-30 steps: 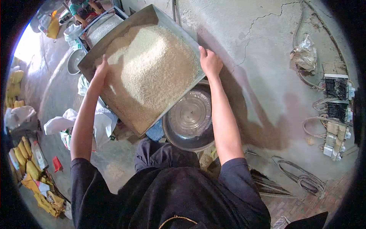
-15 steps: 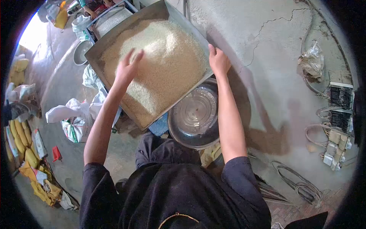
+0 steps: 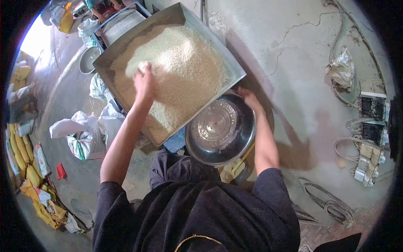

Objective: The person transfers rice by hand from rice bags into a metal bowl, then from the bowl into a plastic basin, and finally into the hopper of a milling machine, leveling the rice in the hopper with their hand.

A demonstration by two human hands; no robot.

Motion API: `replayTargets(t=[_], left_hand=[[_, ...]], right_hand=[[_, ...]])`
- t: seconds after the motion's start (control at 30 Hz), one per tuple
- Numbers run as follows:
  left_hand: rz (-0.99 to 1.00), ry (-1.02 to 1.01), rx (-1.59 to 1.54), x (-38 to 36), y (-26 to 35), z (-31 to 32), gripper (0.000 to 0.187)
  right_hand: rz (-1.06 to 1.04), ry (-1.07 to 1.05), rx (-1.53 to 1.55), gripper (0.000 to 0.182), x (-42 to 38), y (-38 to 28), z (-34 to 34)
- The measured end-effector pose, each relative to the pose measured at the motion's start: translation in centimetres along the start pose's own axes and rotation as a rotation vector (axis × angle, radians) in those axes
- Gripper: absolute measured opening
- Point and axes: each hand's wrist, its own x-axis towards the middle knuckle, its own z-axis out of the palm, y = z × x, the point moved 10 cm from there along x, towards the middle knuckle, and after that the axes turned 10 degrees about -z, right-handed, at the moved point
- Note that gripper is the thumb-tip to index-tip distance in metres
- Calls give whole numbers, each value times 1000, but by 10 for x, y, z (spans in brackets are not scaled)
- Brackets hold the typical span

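Observation:
A large square metal tray (image 3: pixel 228 56) holds a broad heap of pale grain that looks like rice (image 3: pixel 184 63). Over the left part of the heap, my left hand (image 3: pixel 145 86) is closed, with some of the pale grain showing at its fingertips. My right hand (image 3: pixel 252 101) is closed on the rim of a shiny metal basin (image 3: pixel 216 126), just below the tray's right corner. The basin shows ring marks on its bottom, and I see no grain in it. Part of its upper edge lies under the tray.
Beyond the tray, another person's hand (image 3: pixel 101 18) is near a second tray (image 3: pixel 126 25) of pale material. A small metal bowl (image 3: pixel 89 60) and white sacks (image 3: pixel 86 140) stand on the left. Yellow bags line the far left; cables (image 3: pixel 331 206) and electrical boxes (image 3: pixel 373 109) lie right.
My right hand has left the tray's corner and moved down to the basin rim; the basin has shifted right. My left hand, spread before, has closed at the grain.

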Motion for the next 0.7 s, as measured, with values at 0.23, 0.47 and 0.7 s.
replayTargets(t=[0.23, 0.47, 0.7], left_hand=[[601, 13, 295, -98, 92, -9, 46], [803, -1113, 1261, -181, -17, 33, 20], [630, -1488, 1240, -184, -85, 56, 23]], right_hand=[[206, -202, -703, 44, -46, -55, -24], [165, -71, -848, 26, -98, -123, -50], [232, 56, -796, 21, -174, -183, -49]])
